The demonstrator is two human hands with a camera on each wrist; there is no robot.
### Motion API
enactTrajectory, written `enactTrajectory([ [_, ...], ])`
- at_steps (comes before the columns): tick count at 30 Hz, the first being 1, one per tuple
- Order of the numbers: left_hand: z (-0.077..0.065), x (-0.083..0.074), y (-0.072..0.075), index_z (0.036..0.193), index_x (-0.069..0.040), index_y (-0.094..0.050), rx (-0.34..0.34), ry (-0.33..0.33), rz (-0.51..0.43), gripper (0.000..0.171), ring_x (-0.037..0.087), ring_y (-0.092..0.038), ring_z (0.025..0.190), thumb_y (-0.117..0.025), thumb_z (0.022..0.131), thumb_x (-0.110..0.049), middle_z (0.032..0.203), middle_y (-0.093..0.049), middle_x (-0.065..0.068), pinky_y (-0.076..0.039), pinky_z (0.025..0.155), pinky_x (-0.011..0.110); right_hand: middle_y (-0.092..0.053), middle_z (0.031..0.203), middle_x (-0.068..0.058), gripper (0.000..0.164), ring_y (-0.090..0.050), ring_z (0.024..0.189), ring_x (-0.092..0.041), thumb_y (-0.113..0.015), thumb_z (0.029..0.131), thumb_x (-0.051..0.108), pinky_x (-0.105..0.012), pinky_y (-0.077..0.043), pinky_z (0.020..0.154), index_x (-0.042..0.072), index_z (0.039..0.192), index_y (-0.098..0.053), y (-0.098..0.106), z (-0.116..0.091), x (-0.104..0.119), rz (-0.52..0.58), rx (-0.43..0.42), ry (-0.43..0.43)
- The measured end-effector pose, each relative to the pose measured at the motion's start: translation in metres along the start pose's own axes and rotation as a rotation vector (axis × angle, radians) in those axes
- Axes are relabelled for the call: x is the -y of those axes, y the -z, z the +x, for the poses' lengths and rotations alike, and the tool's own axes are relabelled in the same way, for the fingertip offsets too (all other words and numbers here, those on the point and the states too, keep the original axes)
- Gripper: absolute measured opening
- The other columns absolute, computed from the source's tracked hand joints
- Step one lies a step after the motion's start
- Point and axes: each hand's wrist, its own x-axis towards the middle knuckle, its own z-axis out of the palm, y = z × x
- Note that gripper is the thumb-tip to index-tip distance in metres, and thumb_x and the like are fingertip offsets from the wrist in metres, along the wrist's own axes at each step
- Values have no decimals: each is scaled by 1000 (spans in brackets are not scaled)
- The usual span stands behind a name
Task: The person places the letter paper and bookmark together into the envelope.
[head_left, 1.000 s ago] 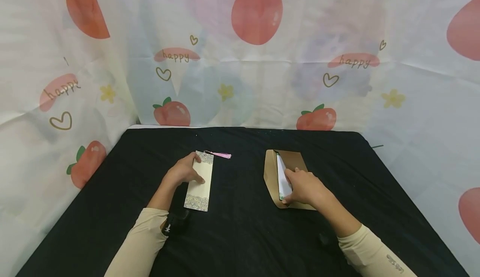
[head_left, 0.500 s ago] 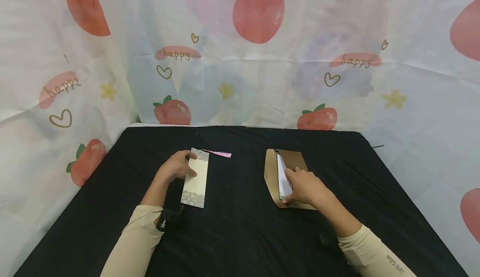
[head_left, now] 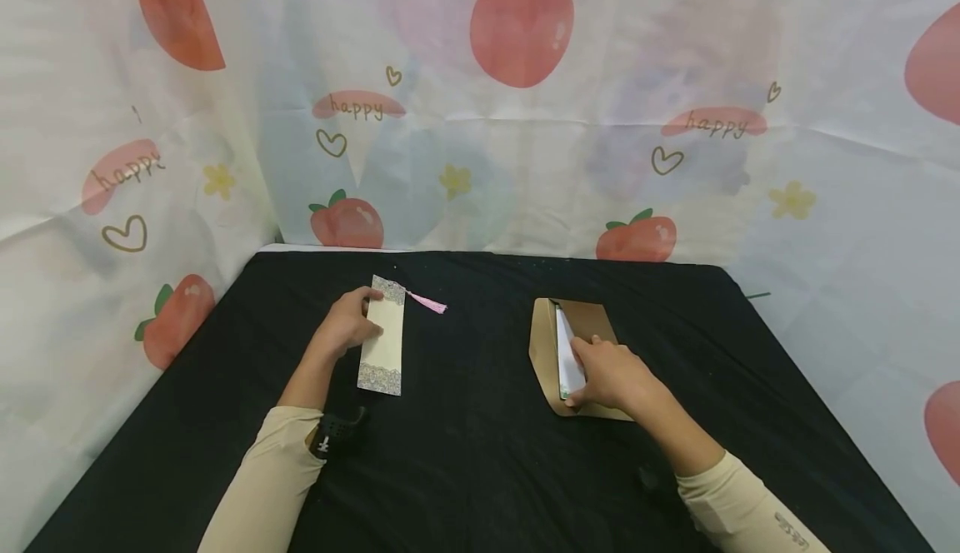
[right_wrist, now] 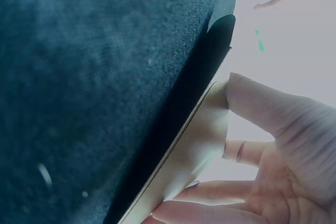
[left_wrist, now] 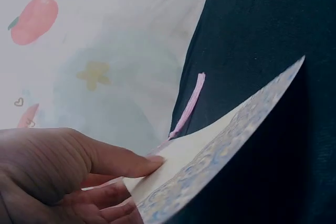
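My left hand (head_left: 348, 321) pinches a bookmark (head_left: 385, 336) near its left edge, a cream card with patterned bands at both ends. In the left wrist view the thumb lies on top of the card and the fingers beneath it; the card is tilted. A pink tassel (head_left: 427, 301) trails from its far end. Over to the right, my right hand (head_left: 613, 371) grips a brown kraft envelope (head_left: 543, 345) at its open side, fingers and thumb spread along it. A white card (head_left: 567, 370) shows in the envelope's mouth, partly covered by the hand.
Black cloth (head_left: 465, 453) covers the table. A fabric backdrop (head_left: 450, 53) printed with fruit and "happy" stands behind it and along the sides. A black band (head_left: 337, 432) sits on the left wrist.
The left hand has carried the bookmark left and away from the body, the tassel trailing behind and swinging downward. The right hand and envelope stay in place.
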Motion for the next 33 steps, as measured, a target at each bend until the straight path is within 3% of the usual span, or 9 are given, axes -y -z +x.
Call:
enactTrajectory([
  [5, 1, 0, 3, 144, 4, -52, -43, -35, -50, 61, 38, -62, 95, -69, 87, 13, 119, -58, 28, -59, 75, 43, -56, 89, -10, 56, -57, 75, -26, -98, 70, 36, -47, -50, 66, 8, 96, -57, -1, -1, -1, 0, -2, 5],
  [13, 0, -5, 5, 151, -1, -47, -51, -66, -141, 62, 39, -64, 102, -66, 93, 11, 129, -55, 28, -59, 79, 45, -56, 88, -10, 56, -58, 74, -26, -98, 70, 35, -46, -50, 65, 8, 95, -57, -1, -2, -1, 1, -7, 11],
  [21, -5, -11, 12, 155, -4, -42, 20, -84, -222, 64, 42, -64, 114, -64, 97, 8, 138, -51, 27, -54, 90, 49, -55, 87, -10, 55, -57, 73, -26, -98, 69, 34, -45, -51, 64, 8, 94, -57, 0, -2, -2, -3, -19, 16],
  [33, -10, -25, 16, 157, -4, -41, 63, -154, -204, 66, 42, -64, 116, -67, 97, 6, 138, -50, 27, -54, 91, 48, -51, 83, -8, 54, -54, 71, -23, -98, 69, 32, -43, -48, 63, 8, 91, -55, -2, -5, -2, 6, -25, 16],
])
